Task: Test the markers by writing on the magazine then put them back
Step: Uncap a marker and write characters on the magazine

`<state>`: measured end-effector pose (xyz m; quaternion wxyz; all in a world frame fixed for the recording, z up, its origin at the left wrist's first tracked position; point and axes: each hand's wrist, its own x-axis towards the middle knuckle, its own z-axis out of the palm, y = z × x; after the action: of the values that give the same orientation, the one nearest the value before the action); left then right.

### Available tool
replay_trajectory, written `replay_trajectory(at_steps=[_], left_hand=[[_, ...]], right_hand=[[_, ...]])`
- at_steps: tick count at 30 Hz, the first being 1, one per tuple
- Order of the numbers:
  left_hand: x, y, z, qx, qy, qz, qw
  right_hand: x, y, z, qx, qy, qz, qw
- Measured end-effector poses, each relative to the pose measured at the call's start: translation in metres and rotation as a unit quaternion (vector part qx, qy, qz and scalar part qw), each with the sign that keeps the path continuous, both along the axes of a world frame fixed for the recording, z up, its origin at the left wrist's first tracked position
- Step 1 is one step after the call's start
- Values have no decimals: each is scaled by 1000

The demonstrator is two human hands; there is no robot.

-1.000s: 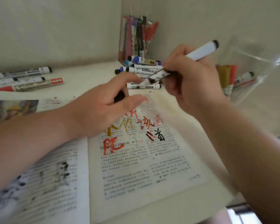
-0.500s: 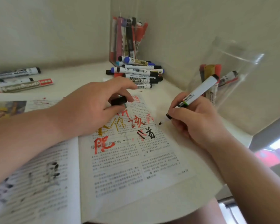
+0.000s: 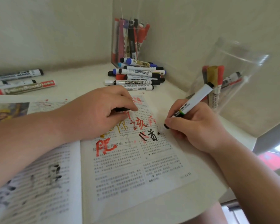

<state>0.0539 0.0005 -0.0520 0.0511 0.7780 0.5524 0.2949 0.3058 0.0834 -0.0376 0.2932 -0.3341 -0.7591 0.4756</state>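
The right hand [image 3: 199,126] pinches a white-barrelled marker [image 3: 196,99]. Its long axis slants from the black end at the far right down to the nib at the near left. The nib touches the right-hand page of the open magazine [image 3: 136,167], beside black handwritten characters. The left hand [image 3: 95,113] rests on the page, pinching a black cap [image 3: 121,109]. Far across the desk [image 3: 81,78] lies a pile of markers [image 3: 136,73]; one reads "WHITEBOARD MARKER".

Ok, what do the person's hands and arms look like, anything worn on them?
Both are bare. The left hand and right hand show no gloves, rings or watch, and no sleeves appear on the arms within view.
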Motion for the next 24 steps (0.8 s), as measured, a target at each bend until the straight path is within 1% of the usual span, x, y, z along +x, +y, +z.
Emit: replay_trajectory(at_steps=[3,7,10,12,14,16,20,23,24], left_hand=[[1,-1,0,-4,-11,4,1000],[0,-2,0,-8,-9,7,1000],[0,-2,0,-10,-12,7,1000],[0,-1,-1,-9,-11,6,1000],[0,-1,-1,-9,-8,8,1000],[0,-1,0,-6,-6,12,1000],[0,-1,0,10,-7,26,1000],[-1,0,0,24,-12,26,999],[0,0,1,27,-17,24,999]], right_hand=[[2,1,-1,-18,26,-12,999],[1,4,-3,33,-11,-22,999],[0,6,-3,59,-25,-52,997],[1,5,-2,39,-10,-45,998],[2,3,0,3,5,-8,1000],[2,1,-1,6,-6,10,1000],[0,3,-1,57,-6,-31,998],[2,5,-2,17,18,-34,999],[2,5,-3,19,16,-34,999]])
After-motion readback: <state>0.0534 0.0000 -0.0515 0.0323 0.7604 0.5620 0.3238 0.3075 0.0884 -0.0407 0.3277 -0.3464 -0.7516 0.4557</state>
